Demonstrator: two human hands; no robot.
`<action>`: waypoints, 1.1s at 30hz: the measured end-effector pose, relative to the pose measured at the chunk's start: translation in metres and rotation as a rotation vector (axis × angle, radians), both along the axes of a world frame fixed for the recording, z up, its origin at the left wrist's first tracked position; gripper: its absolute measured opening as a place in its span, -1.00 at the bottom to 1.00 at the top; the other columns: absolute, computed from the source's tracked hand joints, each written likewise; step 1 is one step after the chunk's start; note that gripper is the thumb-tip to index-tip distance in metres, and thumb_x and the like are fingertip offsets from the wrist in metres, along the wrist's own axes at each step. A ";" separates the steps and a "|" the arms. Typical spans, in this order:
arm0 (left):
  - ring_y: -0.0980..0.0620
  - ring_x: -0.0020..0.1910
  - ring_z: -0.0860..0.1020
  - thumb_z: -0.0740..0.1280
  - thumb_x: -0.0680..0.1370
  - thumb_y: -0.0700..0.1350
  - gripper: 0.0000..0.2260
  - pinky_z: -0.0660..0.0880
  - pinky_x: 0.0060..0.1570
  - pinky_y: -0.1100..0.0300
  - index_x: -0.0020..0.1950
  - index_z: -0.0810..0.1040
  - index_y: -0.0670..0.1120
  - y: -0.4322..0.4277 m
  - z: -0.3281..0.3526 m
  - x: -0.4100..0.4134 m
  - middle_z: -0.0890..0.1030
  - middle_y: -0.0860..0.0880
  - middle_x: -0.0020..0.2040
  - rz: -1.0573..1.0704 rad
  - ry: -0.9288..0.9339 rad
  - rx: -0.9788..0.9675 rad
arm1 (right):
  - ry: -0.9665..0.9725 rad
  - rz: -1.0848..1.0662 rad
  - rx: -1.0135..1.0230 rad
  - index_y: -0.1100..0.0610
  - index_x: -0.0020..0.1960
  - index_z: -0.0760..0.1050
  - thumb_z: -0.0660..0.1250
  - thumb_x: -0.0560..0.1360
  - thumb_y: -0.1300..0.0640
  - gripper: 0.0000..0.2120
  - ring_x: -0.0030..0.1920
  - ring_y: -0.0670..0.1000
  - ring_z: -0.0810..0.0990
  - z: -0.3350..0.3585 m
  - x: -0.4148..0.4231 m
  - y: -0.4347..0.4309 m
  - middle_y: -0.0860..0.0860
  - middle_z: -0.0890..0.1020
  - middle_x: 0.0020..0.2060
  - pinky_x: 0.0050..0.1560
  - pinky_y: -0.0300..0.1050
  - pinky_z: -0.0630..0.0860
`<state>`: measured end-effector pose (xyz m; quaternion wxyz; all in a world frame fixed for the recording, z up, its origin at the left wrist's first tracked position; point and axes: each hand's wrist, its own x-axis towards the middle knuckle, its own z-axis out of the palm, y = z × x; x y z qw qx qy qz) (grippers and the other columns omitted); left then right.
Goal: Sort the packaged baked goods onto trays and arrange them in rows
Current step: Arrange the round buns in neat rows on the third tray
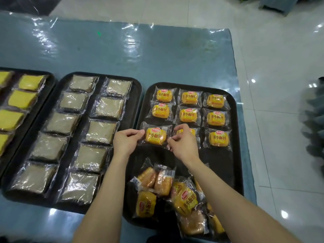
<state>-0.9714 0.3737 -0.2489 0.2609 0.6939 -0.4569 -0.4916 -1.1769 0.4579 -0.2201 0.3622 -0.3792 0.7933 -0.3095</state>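
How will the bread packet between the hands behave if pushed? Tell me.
The bread packet probably weighs little: the left hand and right hand pinch only its wrapper edges. Its glossy film likely slides easily on the tray. Lying flat, it seems unlikely to roll.

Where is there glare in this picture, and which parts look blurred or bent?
Head view: strong glare on the clear plastic sheet and bright spots on the floor tiles; at its right edge a dark object is blurred; the wide lens bends the tray edges; the centre bun packet is sharp.
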 end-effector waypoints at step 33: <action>-0.10 0.77 -0.17 0.13 0.80 0.05 -0.49 0.04 0.73 -0.20 0.77 0.17 0.09 0.064 -0.023 -0.051 -0.05 -0.06 0.80 -0.858 -0.751 -0.488 | 0.549 0.282 0.021 0.03 0.37 0.63 0.29 0.74 -0.02 -0.72 0.25 -0.02 0.61 0.002 -0.056 0.094 -0.07 0.68 0.19 0.27 -0.04 0.61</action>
